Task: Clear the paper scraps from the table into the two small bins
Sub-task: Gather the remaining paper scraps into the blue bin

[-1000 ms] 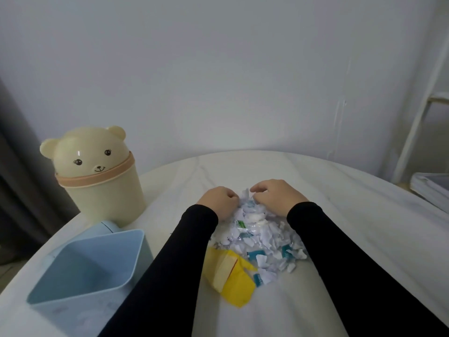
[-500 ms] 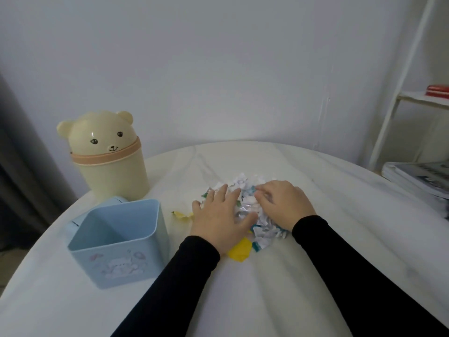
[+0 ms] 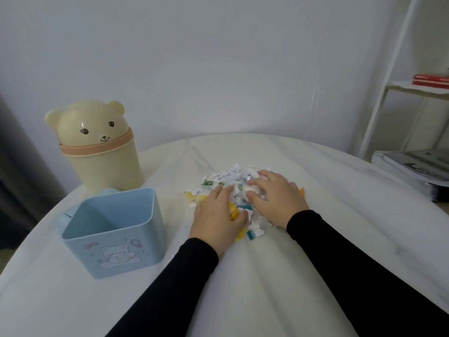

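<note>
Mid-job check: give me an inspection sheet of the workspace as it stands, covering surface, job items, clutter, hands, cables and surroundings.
Surface: round white table, marbled.
Job's things: paper scraps heaped mid-table, white with yellow, green and blue bits; blue bin open, nothing seen inside; bear bin behind it, lid on.
Clutter: nothing seen.
Hands: left hand flat on the heap's near left side; right hand on the heap, fingers bent into the scraps.
Cables: nothing seen.
Surroundings: white shelf with red item; stacked magazines on the right; dark curtain on the left.
</note>
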`<action>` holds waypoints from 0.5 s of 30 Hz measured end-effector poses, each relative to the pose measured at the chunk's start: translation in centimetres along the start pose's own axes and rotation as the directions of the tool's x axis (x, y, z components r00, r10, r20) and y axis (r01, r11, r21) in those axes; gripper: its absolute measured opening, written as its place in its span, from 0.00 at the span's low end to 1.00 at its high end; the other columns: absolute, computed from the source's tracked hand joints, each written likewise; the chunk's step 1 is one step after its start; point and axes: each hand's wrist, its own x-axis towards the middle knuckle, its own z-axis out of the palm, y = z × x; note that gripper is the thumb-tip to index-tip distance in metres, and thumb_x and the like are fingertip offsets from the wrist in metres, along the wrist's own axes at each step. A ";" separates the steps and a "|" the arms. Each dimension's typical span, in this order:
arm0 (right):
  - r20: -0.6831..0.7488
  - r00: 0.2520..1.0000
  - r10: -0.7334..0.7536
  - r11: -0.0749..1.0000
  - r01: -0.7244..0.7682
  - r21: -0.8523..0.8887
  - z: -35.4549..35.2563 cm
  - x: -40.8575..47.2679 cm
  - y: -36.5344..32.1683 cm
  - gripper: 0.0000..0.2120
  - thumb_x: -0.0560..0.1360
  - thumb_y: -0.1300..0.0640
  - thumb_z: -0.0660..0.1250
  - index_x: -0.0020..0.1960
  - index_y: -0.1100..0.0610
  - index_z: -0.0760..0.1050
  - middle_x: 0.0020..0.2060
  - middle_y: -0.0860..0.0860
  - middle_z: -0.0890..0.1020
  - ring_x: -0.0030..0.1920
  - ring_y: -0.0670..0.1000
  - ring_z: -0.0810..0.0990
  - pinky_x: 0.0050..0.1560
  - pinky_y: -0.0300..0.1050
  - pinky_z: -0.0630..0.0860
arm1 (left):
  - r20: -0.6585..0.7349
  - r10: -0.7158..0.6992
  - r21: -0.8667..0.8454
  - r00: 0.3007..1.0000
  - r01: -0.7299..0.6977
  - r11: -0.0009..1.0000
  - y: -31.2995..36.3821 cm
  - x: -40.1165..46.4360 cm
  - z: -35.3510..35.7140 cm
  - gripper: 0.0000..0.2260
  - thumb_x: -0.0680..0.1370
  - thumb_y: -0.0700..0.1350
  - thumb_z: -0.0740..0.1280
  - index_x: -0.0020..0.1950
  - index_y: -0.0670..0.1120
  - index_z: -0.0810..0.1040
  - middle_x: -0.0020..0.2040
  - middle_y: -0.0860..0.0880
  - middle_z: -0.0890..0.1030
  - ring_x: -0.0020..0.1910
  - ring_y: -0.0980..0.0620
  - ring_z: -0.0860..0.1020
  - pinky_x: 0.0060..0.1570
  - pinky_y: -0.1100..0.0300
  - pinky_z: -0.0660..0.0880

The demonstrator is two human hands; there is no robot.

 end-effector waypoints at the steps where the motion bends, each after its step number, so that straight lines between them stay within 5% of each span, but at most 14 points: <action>1: -0.063 0.998 0.000 1.000 -0.001 -0.005 -0.1 0.0 0.0 0.19 0.78 0.42 0.56 0.67 0.44 0.70 0.73 0.46 0.64 0.72 0.49 0.61 0.68 0.52 0.60 | -0.036 0.021 0.006 0.999 -0.021 1.000 0.0 0.1 -0.1 0.29 0.75 0.57 0.64 0.74 0.53 0.61 0.75 0.53 0.61 0.73 0.54 0.60 0.69 0.55 0.57; 4: -0.133 0.988 0.082 0.992 -0.093 -0.085 0.0 -0.6 0.0 0.24 0.76 0.38 0.55 0.70 0.43 0.65 0.74 0.47 0.60 0.74 0.52 0.56 0.68 0.58 0.57 | -0.135 -0.034 0.159 0.990 0.056 0.986 0.4 0.0 -0.4 0.35 0.70 0.66 0.63 0.74 0.59 0.56 0.77 0.54 0.55 0.75 0.49 0.54 0.69 0.46 0.54; 8: 0.076 0.942 0.326 0.942 -0.317 -0.105 1.1 -0.9 0.1 0.35 0.73 0.29 0.49 0.75 0.42 0.51 0.76 0.51 0.50 0.75 0.61 0.47 0.70 0.66 0.52 | -0.031 -0.169 0.168 0.985 0.172 0.971 0.2 0.2 0.1 0.42 0.67 0.73 0.58 0.75 0.61 0.44 0.78 0.49 0.49 0.76 0.41 0.50 0.68 0.40 0.53; 11: 0.126 0.969 0.214 0.977 -0.213 -0.016 1.5 -0.8 0.1 0.33 0.75 0.32 0.51 0.76 0.42 0.50 0.77 0.51 0.50 0.76 0.58 0.48 0.73 0.62 0.51 | 0.044 -0.088 0.176 0.995 0.079 0.981 -0.2 0.9 0.2 0.38 0.71 0.69 0.58 0.76 0.60 0.47 0.78 0.50 0.52 0.75 0.46 0.55 0.68 0.44 0.54; 15: 0.126 0.991 0.047 0.998 -0.051 0.027 1.3 -0.6 0.2 0.25 0.77 0.37 0.52 0.72 0.43 0.61 0.74 0.48 0.62 0.74 0.51 0.57 0.69 0.56 0.58 | 0.059 0.071 0.162 0.996 -0.079 0.984 -0.7 1.9 0.1 0.27 0.74 0.63 0.61 0.71 0.55 0.66 0.71 0.53 0.67 0.68 0.50 0.66 0.65 0.53 0.62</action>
